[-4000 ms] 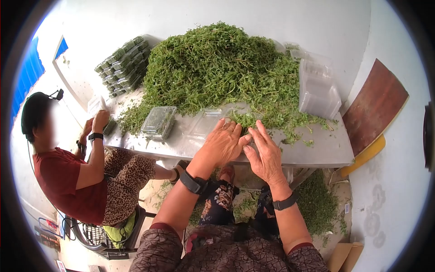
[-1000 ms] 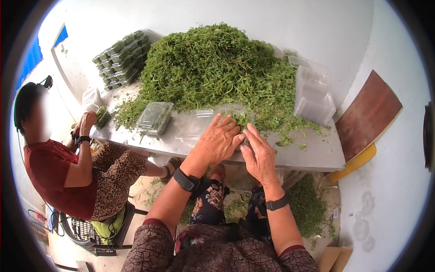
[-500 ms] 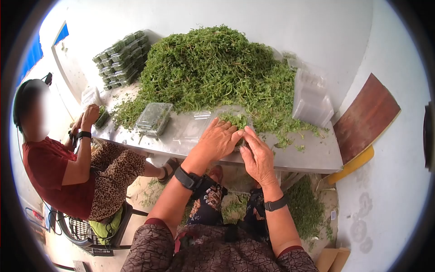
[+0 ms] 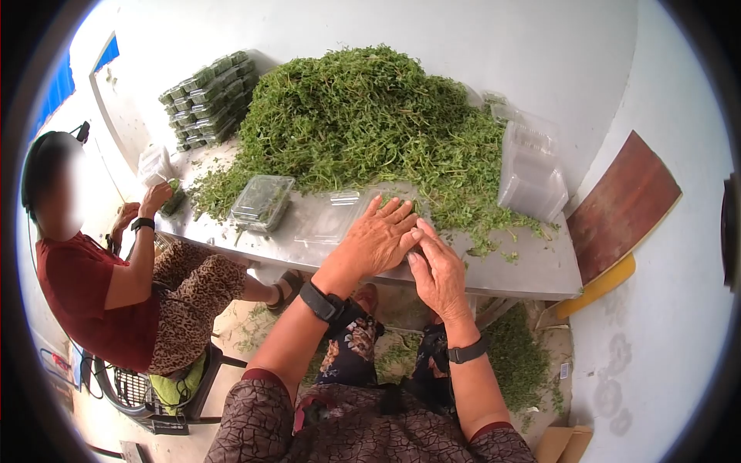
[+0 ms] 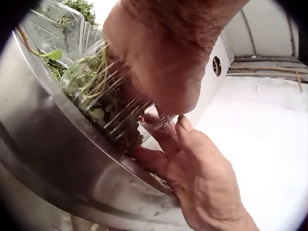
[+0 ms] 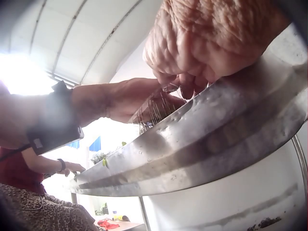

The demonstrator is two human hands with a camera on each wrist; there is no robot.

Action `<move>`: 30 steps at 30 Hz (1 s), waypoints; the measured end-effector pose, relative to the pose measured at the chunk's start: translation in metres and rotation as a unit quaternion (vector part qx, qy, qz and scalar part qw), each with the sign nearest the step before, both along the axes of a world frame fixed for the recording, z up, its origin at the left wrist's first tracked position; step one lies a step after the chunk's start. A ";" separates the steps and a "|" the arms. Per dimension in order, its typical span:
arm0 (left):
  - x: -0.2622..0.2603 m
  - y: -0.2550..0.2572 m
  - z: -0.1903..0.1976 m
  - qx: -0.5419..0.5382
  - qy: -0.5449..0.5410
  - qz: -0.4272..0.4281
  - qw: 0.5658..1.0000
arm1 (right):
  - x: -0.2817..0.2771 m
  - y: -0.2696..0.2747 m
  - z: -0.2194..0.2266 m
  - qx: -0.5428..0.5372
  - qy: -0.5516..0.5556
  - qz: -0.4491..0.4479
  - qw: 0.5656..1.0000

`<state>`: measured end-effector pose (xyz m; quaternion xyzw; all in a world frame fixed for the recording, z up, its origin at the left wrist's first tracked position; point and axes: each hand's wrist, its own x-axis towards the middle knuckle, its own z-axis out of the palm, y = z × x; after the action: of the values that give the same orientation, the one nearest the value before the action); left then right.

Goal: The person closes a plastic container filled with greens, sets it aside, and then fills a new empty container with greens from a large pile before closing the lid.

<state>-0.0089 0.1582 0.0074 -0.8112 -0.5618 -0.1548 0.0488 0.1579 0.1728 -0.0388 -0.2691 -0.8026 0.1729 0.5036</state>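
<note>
A clear plastic box of greens (image 5: 103,91) lies at the metal table's (image 4: 517,274) front edge, mostly hidden under the hands in the head view. My left hand (image 4: 378,238) rests across its top with fingers spread and nearly straight. At its right side, my right hand (image 4: 441,274) touches the box with extended fingers, the two hands meeting near the fingertips. From the left wrist, the left palm (image 5: 154,57) is above the box and the right hand (image 5: 204,171) beside its end. In the right wrist view, the left hand (image 6: 132,98) is beyond the right hand (image 6: 204,45).
A large heap of greens (image 4: 363,116) covers the table's back. Filled boxes (image 4: 208,100) are stacked at the back left, nested empty ones (image 4: 532,170) stand at right. A closed box (image 4: 262,202) and a clear lid (image 4: 332,217) lie left. A person (image 4: 96,285) sits at left.
My left fingers have come down over the greens that showed beyond them half a second ago. The right hand stays beside the box. The seated person's hands have moved apart.
</note>
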 end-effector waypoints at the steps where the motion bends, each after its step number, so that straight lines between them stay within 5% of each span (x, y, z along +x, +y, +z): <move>1: 0.000 0.001 -0.001 -0.014 0.009 0.007 1.000 | 0.000 0.001 0.000 0.000 -0.002 0.000 1.000; 14: 0.002 0.010 0.007 -0.149 -0.049 0.056 0.986 | -0.001 0.000 0.000 -0.025 0.002 -0.002 1.000; 18: -0.015 0.012 0.009 -0.147 -0.157 0.033 0.976 | 0.000 0.000 -0.002 -0.047 0.011 0.009 0.999; 21: -0.023 -0.003 0.027 -0.046 -0.253 -0.006 0.966 | -0.001 -0.001 -0.001 -0.045 0.010 0.003 0.999; 30: -0.045 -0.031 0.015 -0.016 -0.218 0.004 0.976 | -0.001 0.001 -0.003 -0.006 -0.001 -0.004 1.000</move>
<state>-0.0535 0.1267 0.0223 -0.7561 -0.5648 -0.3187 -0.0873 0.1574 0.1737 -0.0414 -0.2758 -0.8010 0.1754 0.5016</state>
